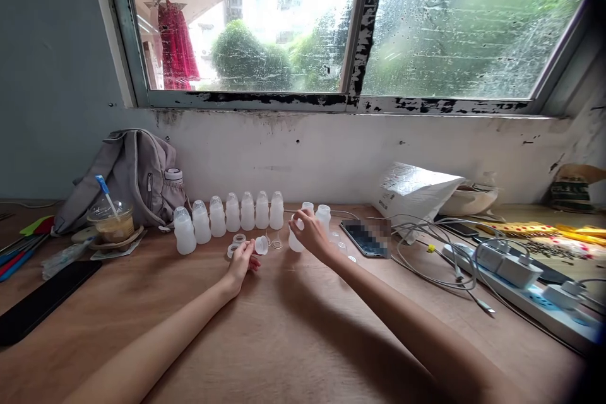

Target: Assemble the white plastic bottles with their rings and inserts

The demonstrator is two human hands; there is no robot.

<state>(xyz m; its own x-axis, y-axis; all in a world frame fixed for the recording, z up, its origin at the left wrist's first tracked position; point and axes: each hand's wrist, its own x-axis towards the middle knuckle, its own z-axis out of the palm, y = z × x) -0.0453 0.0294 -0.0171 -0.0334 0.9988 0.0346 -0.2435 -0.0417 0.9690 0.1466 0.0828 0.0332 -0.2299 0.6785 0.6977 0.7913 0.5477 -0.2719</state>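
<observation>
My left hand (243,263) is closed on a clear domed bottle cap (261,244), held just above the table. The fingers of my right hand (307,227) are pinched at the top of a frosted white baby bottle (296,242) and hide its mouth. Two more bottles without domes, one a frosted bottle (323,216), stand behind that hand. To the left, several capped baby bottles (231,213) stand upright in a row. Beside my left hand lie white rings (239,238), and small clear parts (341,246) lie right of my right hand.
A phone (364,238) lies to the right, with tangled white cables (426,252) and a power strip (525,284) beyond. A grey backpack (137,177), an iced drink cup (113,221) and a black flat case (47,297) occupy the left side.
</observation>
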